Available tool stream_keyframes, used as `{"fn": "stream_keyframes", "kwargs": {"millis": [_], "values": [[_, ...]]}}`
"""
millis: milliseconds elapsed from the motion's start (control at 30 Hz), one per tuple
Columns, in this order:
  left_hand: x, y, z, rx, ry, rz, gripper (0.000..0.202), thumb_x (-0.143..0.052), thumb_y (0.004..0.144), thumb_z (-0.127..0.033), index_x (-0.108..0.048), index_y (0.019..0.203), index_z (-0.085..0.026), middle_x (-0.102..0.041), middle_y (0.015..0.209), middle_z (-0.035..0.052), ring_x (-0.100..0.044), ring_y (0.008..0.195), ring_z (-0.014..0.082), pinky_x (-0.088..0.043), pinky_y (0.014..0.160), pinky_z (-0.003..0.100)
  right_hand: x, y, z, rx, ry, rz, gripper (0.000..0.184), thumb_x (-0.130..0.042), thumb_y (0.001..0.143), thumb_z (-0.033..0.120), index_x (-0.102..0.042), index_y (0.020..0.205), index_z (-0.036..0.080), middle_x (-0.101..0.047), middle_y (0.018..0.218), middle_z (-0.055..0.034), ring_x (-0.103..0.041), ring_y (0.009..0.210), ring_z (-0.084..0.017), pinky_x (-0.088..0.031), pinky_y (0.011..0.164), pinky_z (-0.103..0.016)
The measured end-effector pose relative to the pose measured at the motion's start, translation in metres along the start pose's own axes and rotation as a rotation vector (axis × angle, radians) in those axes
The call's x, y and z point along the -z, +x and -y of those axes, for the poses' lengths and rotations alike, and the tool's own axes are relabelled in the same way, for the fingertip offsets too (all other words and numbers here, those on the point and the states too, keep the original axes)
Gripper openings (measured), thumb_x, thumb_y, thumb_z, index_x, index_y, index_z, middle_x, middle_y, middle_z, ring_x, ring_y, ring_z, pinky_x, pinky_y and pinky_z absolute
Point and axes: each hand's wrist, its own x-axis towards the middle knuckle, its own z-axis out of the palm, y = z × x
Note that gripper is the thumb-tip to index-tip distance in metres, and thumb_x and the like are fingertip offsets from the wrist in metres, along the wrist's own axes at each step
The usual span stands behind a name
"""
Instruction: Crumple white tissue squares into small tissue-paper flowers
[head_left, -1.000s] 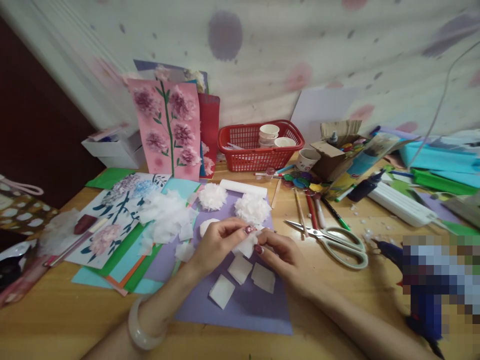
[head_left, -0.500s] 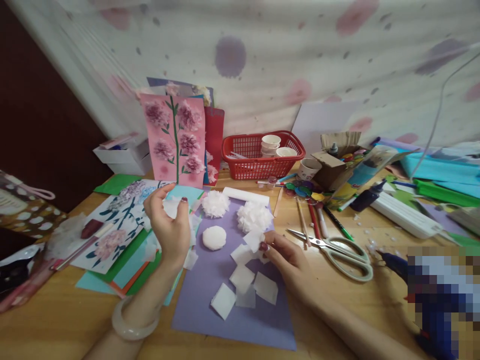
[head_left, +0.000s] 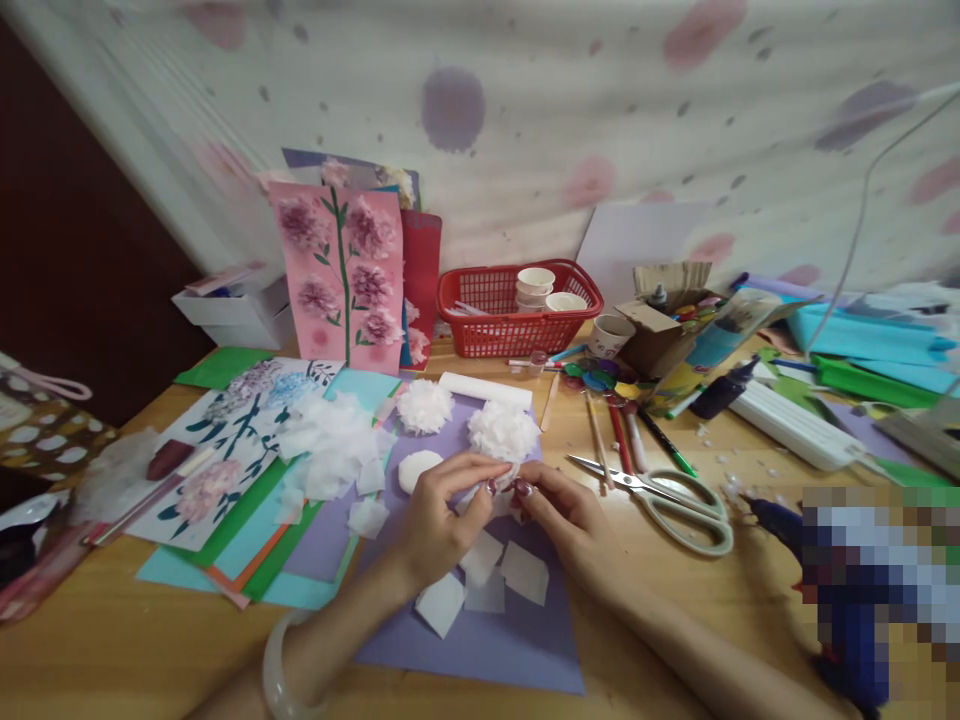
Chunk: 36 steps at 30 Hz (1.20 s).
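Note:
My left hand (head_left: 450, 520) and my right hand (head_left: 561, 512) meet over the purple sheet (head_left: 517, 660). Both are closed, fingertips pinching a small white tissue paper piece (head_left: 502, 500), partly hidden by the fingers. Just beyond them sits a fluffy white paper pompom (head_left: 502, 430), with a second pompom (head_left: 424, 407) to its left. A smooth white round pad (head_left: 417, 470) lies partly behind my left hand. Several loose white tissue squares (head_left: 484, 590) are spread below my hands. A heap of white tissue pieces (head_left: 330, 440) lies to the left.
To the right lie scissors (head_left: 660, 495), brushes and pens, a glue gun (head_left: 780, 525) and a white power strip (head_left: 795, 425). A red basket (head_left: 517, 335) with paper cups stands behind. Coloured sheets (head_left: 225, 550) and a flower picture (head_left: 214, 490) cover the left side.
My left hand has come right and down from above the tissue heap to meet my right hand. Its fingers, apart before, now pinch the tissue piece too. The view has shifted slightly.

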Motion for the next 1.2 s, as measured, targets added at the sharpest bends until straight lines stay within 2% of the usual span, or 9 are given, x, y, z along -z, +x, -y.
{"fn": "stream_keyframes", "kwargs": {"millis": [233,367,500,633,733,900,1067,1133,1200], "values": [[-0.005,0.002,0.002,0.070,0.008,-0.080,0.017,-0.057,0.079,-0.015,-0.073,0.085,-0.019,-0.073,0.088,0.0047,-0.066,0.086,0.0192,-0.052,0.081,0.031,-0.002,-0.001,0.000,-0.010,-0.049,-0.016,0.022,-0.051,0.088,0.037,-0.059,0.079,0.018,-0.052,0.070,0.0001,-0.047,0.064,-0.014,-0.038,0.061,-0.024],[0.001,0.008,0.014,0.266,-0.107,-0.295,0.015,-0.059,0.081,-0.029,-0.069,0.083,-0.017,-0.071,0.082,0.0041,-0.065,0.081,0.0185,-0.052,0.075,0.029,0.000,-0.002,-0.004,-0.023,-0.101,-0.048,0.020,-0.049,0.088,0.033,-0.055,0.076,0.019,-0.048,0.066,0.0019,-0.044,0.061,-0.013,-0.035,0.057,-0.023],[0.011,0.016,0.019,0.383,-0.476,-0.519,0.019,-0.065,0.076,-0.034,-0.065,0.081,-0.015,-0.070,0.084,0.0040,-0.065,0.082,0.0165,-0.053,0.078,0.029,0.002,0.000,-0.005,-0.010,-0.132,-0.066,0.017,-0.047,0.088,0.030,-0.054,0.078,0.019,-0.048,0.068,0.0017,-0.045,0.061,-0.013,-0.035,0.057,-0.024],[0.005,0.014,0.009,0.519,-0.719,-0.129,0.019,-0.074,0.066,-0.029,-0.068,0.076,-0.013,-0.071,0.096,0.0076,-0.066,0.083,0.0169,-0.054,0.076,0.030,0.003,0.000,-0.004,0.085,-0.245,-0.035,0.016,-0.046,0.090,0.026,-0.056,0.080,0.019,-0.053,0.072,0.0001,-0.049,0.067,-0.014,-0.037,0.062,-0.025],[0.002,0.012,0.005,0.505,-0.526,0.002,0.018,-0.076,0.066,-0.029,-0.070,0.073,-0.014,-0.071,0.074,0.0043,-0.065,0.068,0.0141,-0.053,0.069,0.026,0.002,-0.001,0.000,0.123,-0.340,0.011,0.018,-0.044,0.092,0.024,-0.057,0.082,0.019,-0.057,0.077,-0.0022,-0.051,0.071,-0.015,-0.039,0.065,-0.026],[0.047,0.026,0.012,0.305,-0.099,-0.391,0.021,-0.072,0.068,-0.033,-0.068,0.076,-0.015,-0.070,0.072,0.0034,-0.064,0.067,0.0159,-0.052,0.068,0.029,0.002,-0.004,0.009,0.230,-0.566,0.300,0.018,-0.060,0.086,0.034,-0.061,0.081,0.017,-0.057,0.082,-0.0045,-0.051,0.076,-0.017,-0.041,0.067,-0.028],[0.097,0.012,0.014,0.062,0.609,-0.728,0.021,-0.064,0.072,-0.021,-0.065,0.092,-0.016,-0.065,0.102,0.0090,-0.057,0.103,0.0252,-0.044,0.094,0.041,0.000,-0.008,0.011,0.358,-0.811,0.630,0.018,-0.068,0.080,0.034,-0.064,0.084,0.017,-0.058,0.091,-0.0066,-0.050,0.089,-0.021,-0.041,0.078,-0.033],[0.092,-0.010,0.009,-0.029,0.666,-0.697,0.018,-0.058,0.076,-0.018,-0.063,0.093,-0.016,-0.064,0.101,0.0087,-0.057,0.103,0.0242,-0.043,0.095,0.040,0.000,-0.008,0.010,0.367,-0.818,0.649,0.013,-0.064,0.083,0.028,-0.062,0.078,0.017,-0.058,0.088,-0.0059,-0.049,0.087,-0.020,-0.041,0.078,-0.032],[0.073,-0.034,0.001,-0.079,0.605,-0.533,0.012,-0.055,0.080,-0.016,-0.062,0.090,-0.018,-0.064,0.093,0.0057,-0.059,0.093,0.0209,-0.047,0.086,0.036,0.002,-0.007,0.010,0.374,-0.800,0.637,0.011,-0.063,0.085,0.024,-0.062,0.077,0.017,-0.058,0.088,-0.0059,-0.049,0.088,-0.019,-0.041,0.079,-0.032]]}}
